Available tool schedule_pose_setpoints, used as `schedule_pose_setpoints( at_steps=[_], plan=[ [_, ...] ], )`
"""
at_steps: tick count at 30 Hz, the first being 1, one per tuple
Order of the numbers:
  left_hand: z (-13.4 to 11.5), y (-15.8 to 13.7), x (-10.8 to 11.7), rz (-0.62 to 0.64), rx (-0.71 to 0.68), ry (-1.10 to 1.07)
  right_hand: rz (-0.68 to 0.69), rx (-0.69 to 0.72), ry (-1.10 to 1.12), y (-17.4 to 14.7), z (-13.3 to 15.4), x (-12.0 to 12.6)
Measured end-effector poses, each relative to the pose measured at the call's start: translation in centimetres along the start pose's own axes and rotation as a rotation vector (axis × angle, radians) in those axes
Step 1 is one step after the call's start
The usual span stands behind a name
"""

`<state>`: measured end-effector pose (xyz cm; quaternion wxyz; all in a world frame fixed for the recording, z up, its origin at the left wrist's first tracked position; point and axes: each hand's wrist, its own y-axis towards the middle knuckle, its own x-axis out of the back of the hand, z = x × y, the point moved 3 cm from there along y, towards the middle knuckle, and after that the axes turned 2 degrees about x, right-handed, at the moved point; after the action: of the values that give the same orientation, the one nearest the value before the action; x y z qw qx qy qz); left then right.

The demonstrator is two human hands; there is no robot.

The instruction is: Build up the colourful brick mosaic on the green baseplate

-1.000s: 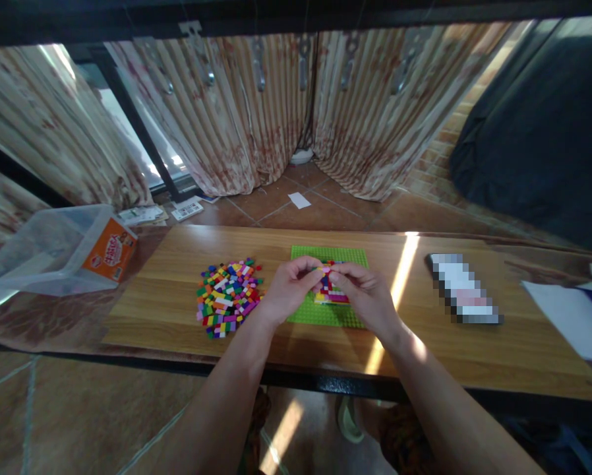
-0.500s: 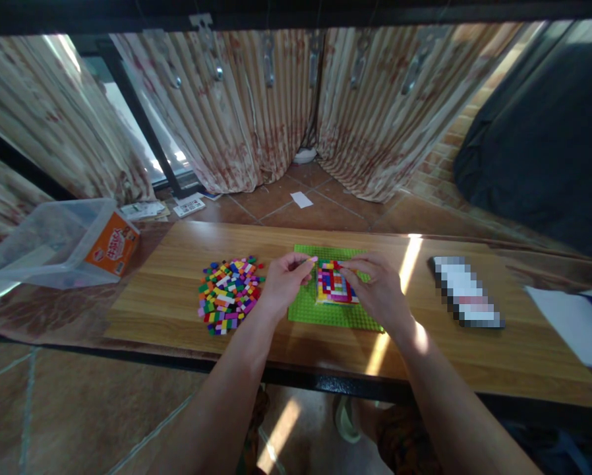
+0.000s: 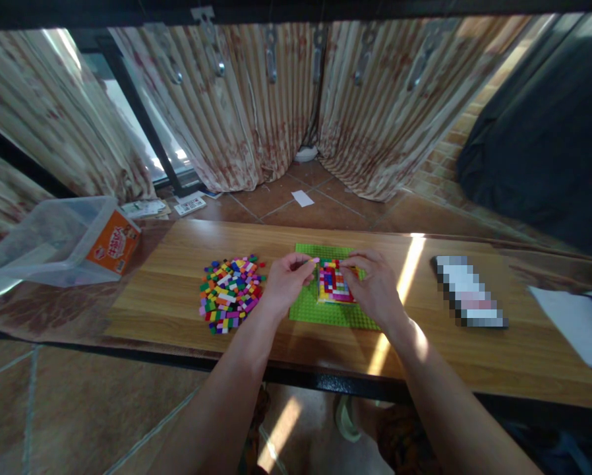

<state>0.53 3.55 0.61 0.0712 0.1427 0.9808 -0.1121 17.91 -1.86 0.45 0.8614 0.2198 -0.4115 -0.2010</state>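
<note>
A block of small colourful toy bricks (image 3: 329, 282) stands on the green studded baseplate (image 3: 303, 314). At its far left corner, my left hand (image 3: 287, 280) is closed, with a small pink brick (image 3: 316, 260) between thumb and forefinger. My right hand (image 3: 372, 284) reaches over the right side of the block, thumb and forefinger pinched close above its top. Whatever those fingers hold, if anything, is too small to make out. Part of the block's right side is hidden by this hand.
Left of the baseplate lies a heap of loose bricks (image 3: 229, 290) on the wooden table (image 3: 162, 290). A phone with a blurred screen (image 3: 469, 290) lies to the right, white paper (image 3: 567, 323) beyond it. At the far left stands a clear plastic bin (image 3: 73, 244) with an orange label.
My right fingertips have shifted slightly right over the block, uncovering more of its top. My left hand stays nearly still with the pink brick. The whole view has shifted a little.
</note>
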Motion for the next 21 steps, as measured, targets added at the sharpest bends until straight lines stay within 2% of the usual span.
schedule_pose_setpoints(
  at_steps=[3,9,21],
  plan=[
    [0.1,0.0,0.0,-0.013,0.018,-0.013,0.014,0.048,0.005,-0.1,0.5,-0.2],
    [0.0,-0.1,-0.2,0.020,0.007,-0.001,0.129,0.124,-0.058,-0.4,0.5,-1.4],
    [0.0,-0.2,-0.2,0.001,0.024,0.015,0.113,0.097,-0.104,0.2,1.3,-1.0]
  ],
)
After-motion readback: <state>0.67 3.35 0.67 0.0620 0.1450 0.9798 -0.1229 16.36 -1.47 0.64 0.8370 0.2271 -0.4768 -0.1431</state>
